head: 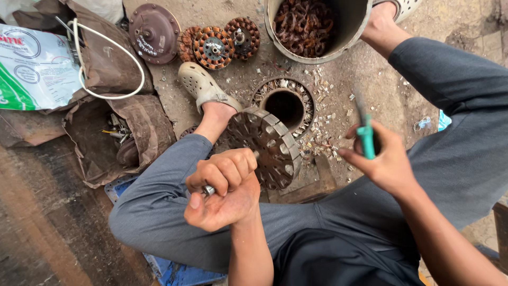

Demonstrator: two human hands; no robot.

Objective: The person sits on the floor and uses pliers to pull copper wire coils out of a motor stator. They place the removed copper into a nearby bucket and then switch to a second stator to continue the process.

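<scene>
Clearly midway through stripping. Left hand (225, 182) clenched around a short metal shaft, gripping a round slotted motor core (267, 148) tilted on edge just beyond the knuckles, slots mostly bare of wire. Right hand (382, 159) closed on a green-handled tool (365, 135), blade blurred, raised beside and apart from the core, not touching it. Between the two hands, farther out, a ring-shaped core (286, 103) flat on the ground with a hollow middle, ringed by pale scraps of insulation (317, 137). Beyond the right hand, a big metal drum (346, 32) filled with tangled reddish copper windings, seemingly pulled already. Beyond the left hand, past a foot in a pale perforated clog (200, 85), three wound stators (214, 45) with copper coils intact, apparently waiting, next to a brown domed cover (153, 32). Off to the left hand's outer side, crumpled brown sacks (127, 143) and a white cable (106, 63). Judging by that, some units finished, several left.
</scene>
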